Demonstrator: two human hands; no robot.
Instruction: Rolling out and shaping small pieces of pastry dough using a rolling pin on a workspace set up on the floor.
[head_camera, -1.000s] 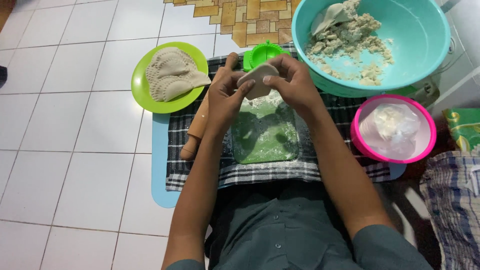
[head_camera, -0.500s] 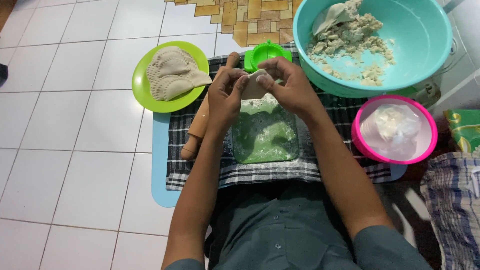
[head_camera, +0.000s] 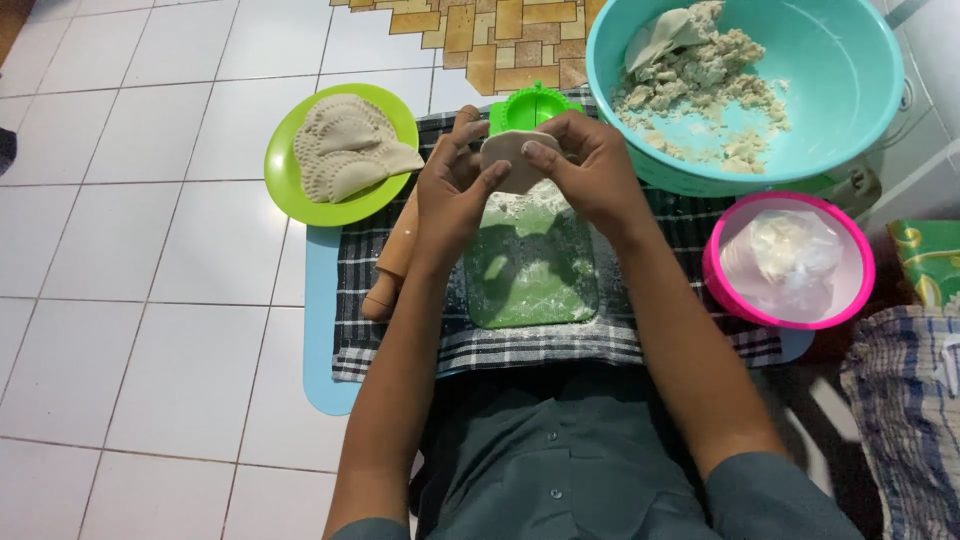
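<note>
Both hands pinch a round dough disc (head_camera: 512, 160) between them, left hand (head_camera: 455, 195) and right hand (head_camera: 590, 170), above a floured green board (head_camera: 530, 265) on a checked cloth (head_camera: 650, 335). Green press mould (head_camera: 530, 105) just behind; teal bowl (head_camera: 850, 90) of dough scraps near right.

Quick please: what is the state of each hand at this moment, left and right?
Left hand: closed on the left edge of the round dough piece.
Right hand: closed on the right edge of the same dough piece.
</note>
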